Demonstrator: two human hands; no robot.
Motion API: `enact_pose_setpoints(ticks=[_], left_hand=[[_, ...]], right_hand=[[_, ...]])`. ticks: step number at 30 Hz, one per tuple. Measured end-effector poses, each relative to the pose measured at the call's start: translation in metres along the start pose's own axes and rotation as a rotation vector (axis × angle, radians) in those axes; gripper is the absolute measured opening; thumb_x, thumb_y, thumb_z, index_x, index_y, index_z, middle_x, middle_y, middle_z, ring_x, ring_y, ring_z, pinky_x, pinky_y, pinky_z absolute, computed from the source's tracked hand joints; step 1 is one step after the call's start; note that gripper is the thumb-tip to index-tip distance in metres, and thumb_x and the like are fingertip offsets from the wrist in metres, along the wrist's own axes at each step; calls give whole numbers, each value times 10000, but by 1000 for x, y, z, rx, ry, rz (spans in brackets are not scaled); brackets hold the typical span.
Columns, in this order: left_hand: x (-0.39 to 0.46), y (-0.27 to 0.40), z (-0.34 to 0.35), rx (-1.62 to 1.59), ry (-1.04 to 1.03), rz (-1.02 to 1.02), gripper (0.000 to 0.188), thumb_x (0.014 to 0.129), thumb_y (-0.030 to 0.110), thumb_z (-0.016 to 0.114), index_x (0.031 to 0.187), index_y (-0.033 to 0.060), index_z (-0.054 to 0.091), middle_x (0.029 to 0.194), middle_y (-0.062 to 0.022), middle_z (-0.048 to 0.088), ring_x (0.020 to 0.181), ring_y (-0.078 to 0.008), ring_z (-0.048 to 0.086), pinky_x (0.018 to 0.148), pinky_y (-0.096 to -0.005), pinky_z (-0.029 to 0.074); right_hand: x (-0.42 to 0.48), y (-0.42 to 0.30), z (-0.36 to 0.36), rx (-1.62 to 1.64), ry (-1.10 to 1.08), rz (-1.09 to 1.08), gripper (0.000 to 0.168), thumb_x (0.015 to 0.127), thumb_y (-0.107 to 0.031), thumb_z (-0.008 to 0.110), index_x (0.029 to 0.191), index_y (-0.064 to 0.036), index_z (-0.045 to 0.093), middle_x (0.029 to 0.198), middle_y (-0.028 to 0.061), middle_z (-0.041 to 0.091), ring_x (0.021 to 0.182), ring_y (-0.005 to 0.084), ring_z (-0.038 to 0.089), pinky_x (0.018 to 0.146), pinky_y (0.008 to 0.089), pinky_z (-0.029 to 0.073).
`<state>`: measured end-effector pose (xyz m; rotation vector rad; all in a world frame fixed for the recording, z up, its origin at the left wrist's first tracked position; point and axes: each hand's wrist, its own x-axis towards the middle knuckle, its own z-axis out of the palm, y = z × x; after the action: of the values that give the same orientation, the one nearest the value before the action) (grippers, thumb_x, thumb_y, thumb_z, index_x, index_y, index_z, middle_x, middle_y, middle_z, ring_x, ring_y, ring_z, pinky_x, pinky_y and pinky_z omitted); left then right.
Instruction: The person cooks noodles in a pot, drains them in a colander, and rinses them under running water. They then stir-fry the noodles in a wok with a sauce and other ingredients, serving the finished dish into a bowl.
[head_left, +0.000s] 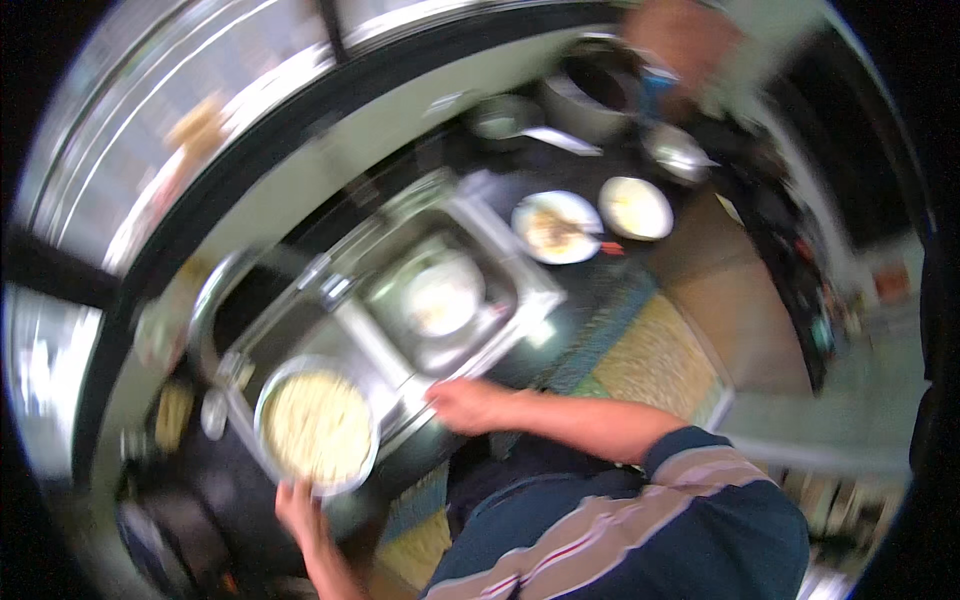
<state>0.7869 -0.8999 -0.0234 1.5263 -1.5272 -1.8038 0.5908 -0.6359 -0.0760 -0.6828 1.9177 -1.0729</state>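
A round metal bowl (262, 401) full of pale yellow food (319, 426), perhaps noodles or shreds, stands over the left basin of a steel double sink (375, 341). My left hand (298, 510) grips the bowl's near rim with its fingers. Close to the sink's front edge is my right hand (466, 405), its fingers curled; blur hides whether it holds anything. In the right basin lies a white dish (442, 296) with food bits on it.
Right of the sink are a plate of food (556, 227), a white bowl (636, 208), a pan (504, 120), a large pot (589, 94) and a metal lid or ladle (677, 154). A faucet (202, 307) rises behind the left basin. A patterned mat (645, 360) lies on the floor.
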Motion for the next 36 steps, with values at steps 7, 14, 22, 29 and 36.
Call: enact_pose_setpoints(ticks=[7, 14, 22, 29, 36], left_hand=[[-108, 7, 97, 276, -152, 104, 78, 766, -2, 648, 820, 8, 593, 728, -43, 515, 655, -152, 504, 555, -303, 433], [-173, -4, 293, 456, -507, 389, 89, 720, -1, 602, 800, -33, 581, 676, -70, 546, 571, -133, 490, 481, -275, 417], [-412, 18, 634, 463, -899, 492, 92, 703, 4, 546, 649, 51, 488, 598, -9, 489, 452, -85, 425, 386, -215, 326], [-635, 27, 944, 680, -1361, 729, 98, 774, 18, 565, 850, -39, 590, 733, -87, 595, 585, -179, 598, 464, -292, 497], [-763, -28, 1186, 743, -1493, 608, 75, 819, 5, 549, 851, -61, 567, 787, -133, 590, 635, -233, 628, 535, -367, 588]], right_hand=[[-144, 88, -110, 15, 255, -103, 240, 852, -207, 536, 955, -8, 620, 868, 159, 666, 812, 300, 648, 724, 378, 497], [-407, 268, -241, 161, 969, 365, 238, 853, -248, 563, 972, -58, 643, 862, 125, 672, 805, 239, 648, 715, 363, 501], [-727, 373, -468, 0, 1655, 682, 423, 820, -223, 593, 1171, 7, 537, 1019, 226, 621, 943, 369, 599, 831, 418, 485], [-834, 467, -629, -257, 1577, 1086, 497, 823, -274, 606, 1147, 82, 481, 1122, 270, 522, 1083, 412, 496, 934, 436, 421], [-824, 530, -718, 632, 1374, 679, 298, 922, -300, 496, 900, -7, 549, 748, 80, 565, 581, 160, 532, 469, 311, 434]])
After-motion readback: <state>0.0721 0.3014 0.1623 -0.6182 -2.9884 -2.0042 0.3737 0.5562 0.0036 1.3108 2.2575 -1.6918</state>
